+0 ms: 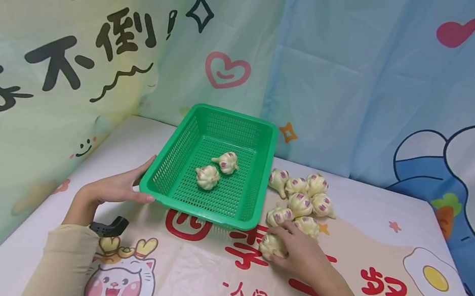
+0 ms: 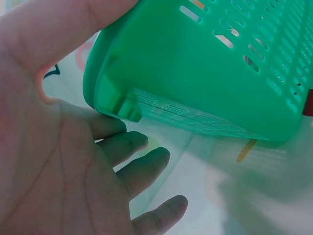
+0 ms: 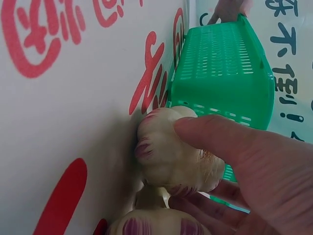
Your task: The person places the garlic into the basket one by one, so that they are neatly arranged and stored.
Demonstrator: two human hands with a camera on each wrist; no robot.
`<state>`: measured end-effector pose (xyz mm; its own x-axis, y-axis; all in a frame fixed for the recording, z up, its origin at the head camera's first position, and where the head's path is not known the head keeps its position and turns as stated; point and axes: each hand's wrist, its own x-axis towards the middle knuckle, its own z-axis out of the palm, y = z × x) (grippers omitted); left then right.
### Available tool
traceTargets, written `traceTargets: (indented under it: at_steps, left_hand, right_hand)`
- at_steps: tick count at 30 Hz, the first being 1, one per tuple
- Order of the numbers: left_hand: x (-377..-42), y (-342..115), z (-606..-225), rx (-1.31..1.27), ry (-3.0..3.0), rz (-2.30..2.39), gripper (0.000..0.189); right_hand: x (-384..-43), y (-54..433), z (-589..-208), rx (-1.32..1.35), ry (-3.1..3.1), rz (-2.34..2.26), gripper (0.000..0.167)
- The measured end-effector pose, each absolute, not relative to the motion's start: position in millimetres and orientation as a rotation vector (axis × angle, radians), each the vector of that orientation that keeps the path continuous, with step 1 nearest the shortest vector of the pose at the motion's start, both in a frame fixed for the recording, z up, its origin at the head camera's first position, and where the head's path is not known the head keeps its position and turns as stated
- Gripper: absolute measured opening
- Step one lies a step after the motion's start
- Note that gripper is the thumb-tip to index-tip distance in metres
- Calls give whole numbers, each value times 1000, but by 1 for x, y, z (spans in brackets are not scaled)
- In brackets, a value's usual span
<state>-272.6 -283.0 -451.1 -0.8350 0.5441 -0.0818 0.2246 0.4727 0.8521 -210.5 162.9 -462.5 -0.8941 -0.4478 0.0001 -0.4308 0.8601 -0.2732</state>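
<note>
My right hand point(image 1: 302, 255) grips a garlic bulb point(image 1: 271, 246) just off the basket's near right corner. In the right wrist view the thumb lies over that bulb point(image 3: 168, 147) and the fingers reach round its far side. A second bulb point(image 3: 159, 224) sits close below it. Around the near left corner of the green plastic basket point(image 1: 204, 213), my left hand point(image 1: 119, 185) holds the rim between thumb and fingers. The left wrist view shows the other fingers point(image 2: 142, 174) spread loosely beside the basket wall point(image 2: 195, 88). Two garlic bulbs point(image 1: 207, 177) lie inside the basket.
Several more garlic bulbs point(image 1: 300, 205) are clustered along the basket's right side. A printed cloth point(image 1: 200, 275) covers the white table point(image 1: 376, 204). Printed curtains point(image 1: 330, 80) hang behind and to the left. Each wrist wears a black device point(image 1: 110, 227).
</note>
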Motion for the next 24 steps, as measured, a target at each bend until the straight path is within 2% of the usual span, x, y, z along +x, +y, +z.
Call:
traceTargets:
  at_steps: [24]
  left_hand:
    - [-273, -283, -451, 624, 2360, 1326, 107]
  right_hand:
    - [-209, 167, -460, -712, 2961, -488, 53]
